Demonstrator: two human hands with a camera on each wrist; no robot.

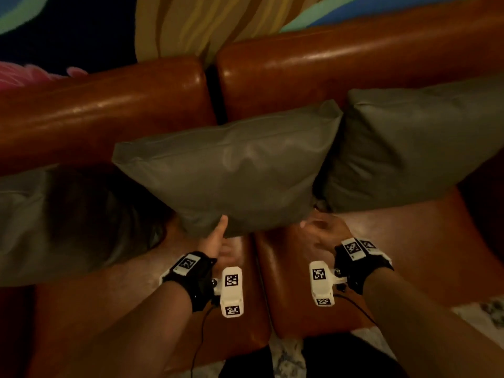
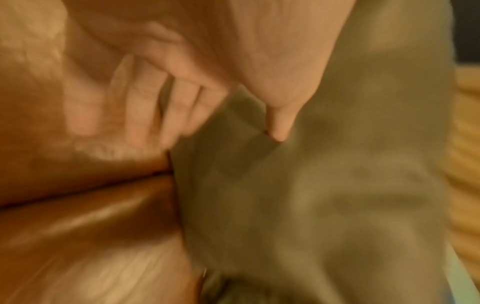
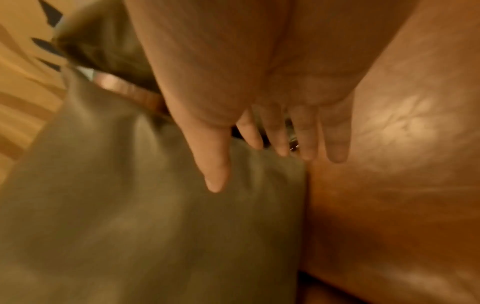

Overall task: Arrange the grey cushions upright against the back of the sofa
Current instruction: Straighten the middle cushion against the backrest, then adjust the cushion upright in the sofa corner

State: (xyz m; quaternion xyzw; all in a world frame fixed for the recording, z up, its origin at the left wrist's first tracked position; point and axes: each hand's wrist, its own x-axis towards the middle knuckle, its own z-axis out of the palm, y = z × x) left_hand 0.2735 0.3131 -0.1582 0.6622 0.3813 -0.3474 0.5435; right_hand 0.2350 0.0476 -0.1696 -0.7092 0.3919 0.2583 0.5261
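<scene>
The middle grey cushion leans upright against the brown leather sofa back, across the gap between two back sections. My left hand is at its lower left edge: the thumb touches the cushion's front, and the straight fingers lie beside its edge over the seat. My right hand is at the lower right corner, with fingers straight and the thumb over the cushion. A second grey cushion stands to the right. A third lies at the left.
The leather seat stretches in front of the cushions, with a seam between two seat pads near my hands. A colourful painted wall rises behind the sofa. Patterned floor shows below the seat's front edge.
</scene>
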